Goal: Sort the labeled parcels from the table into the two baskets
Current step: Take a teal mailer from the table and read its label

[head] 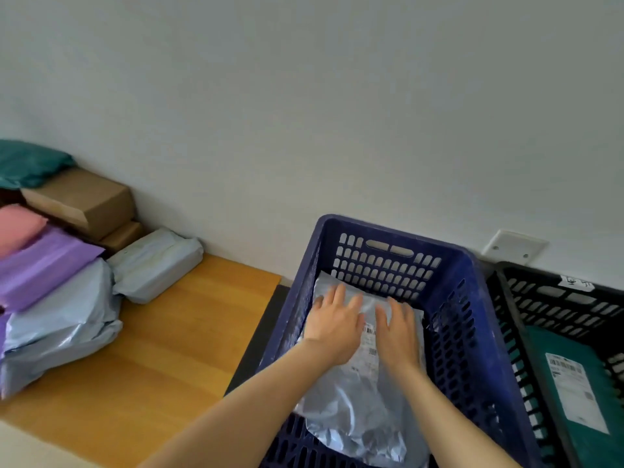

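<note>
Left grip (332,324) and right grip (398,334) spread over grey parcel (354,400).

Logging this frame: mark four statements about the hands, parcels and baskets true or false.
1. The left hand and right hand lie flat on a grey parcel inside the blue basket. True.
2. The black basket is empty. False: it holds a teal parcel with a white label.
3. Several parcels lie on the wooden table. True.
4. The left hand grips the purple parcel. False: that parcel lies untouched in the table's pile.
</note>
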Tool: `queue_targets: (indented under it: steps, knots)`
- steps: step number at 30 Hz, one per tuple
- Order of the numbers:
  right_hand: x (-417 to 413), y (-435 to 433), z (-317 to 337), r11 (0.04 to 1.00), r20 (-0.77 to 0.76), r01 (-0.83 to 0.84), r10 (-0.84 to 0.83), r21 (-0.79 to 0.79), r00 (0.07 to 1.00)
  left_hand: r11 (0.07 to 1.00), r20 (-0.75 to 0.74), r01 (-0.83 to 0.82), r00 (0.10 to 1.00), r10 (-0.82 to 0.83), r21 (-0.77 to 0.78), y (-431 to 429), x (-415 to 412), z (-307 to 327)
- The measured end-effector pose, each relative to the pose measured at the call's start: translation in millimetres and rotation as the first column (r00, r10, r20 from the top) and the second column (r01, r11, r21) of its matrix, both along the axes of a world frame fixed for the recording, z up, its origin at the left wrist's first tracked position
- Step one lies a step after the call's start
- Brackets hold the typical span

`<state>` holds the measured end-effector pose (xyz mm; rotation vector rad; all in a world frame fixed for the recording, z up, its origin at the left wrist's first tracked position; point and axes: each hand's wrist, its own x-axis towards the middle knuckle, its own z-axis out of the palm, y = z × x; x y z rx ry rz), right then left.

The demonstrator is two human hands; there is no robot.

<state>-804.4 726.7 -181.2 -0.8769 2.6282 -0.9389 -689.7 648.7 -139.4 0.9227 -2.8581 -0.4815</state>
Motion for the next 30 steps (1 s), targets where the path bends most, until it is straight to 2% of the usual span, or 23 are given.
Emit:
queue_targets:
  steps: [3, 6, 11, 19, 25, 30]
  knots:
    - [24.1, -20.0, 33.6, 0.995, -0.019, -0.002, 0.000, -0.099, 1.000, 0.998, -0.168, -0.010, 0.986, -0.001, -0.063, -15.6, 29.2, 34.1]
    - [58.8, -40.5, 62.1, 0.986, -0.058, -0.024, 0.014, -0.167, 0.998, 0.992, -0.238, -0.028, 0.971, -0.002, -0.119, -39.6, 72.6, 63.9]
    - [133.2, -77.9, 94.1, 0.963, -0.138, -0.110, 0.077, -0.246, 0.987, 0.984, -0.245, -0.120, 0.966, 0.085, -0.131, -81.8, 164.7, 96.2]
    - [259.7, -147.1, 109.8, 0.934, -0.169, -0.256, 0.218, -0.248, 0.961, 0.951, -0.202, -0.276, 0.948, 0.245, -0.140, -142.4, 327.0, 120.0]
    - [334.5, -200.9, 117.7, 0.897, -0.157, -0.373, 0.343, -0.239, 0.926, 0.878, -0.237, -0.464, 0.872, 0.428, -0.119, -188.8, 429.2, 112.0]
    - [381.4, -252.7, 119.2, 0.872, -0.188, -0.442, 0.408, -0.211, 0.893, 0.805, -0.195, -0.590, 0.798, 0.570, -0.065, -223.2, 494.8, 92.0]
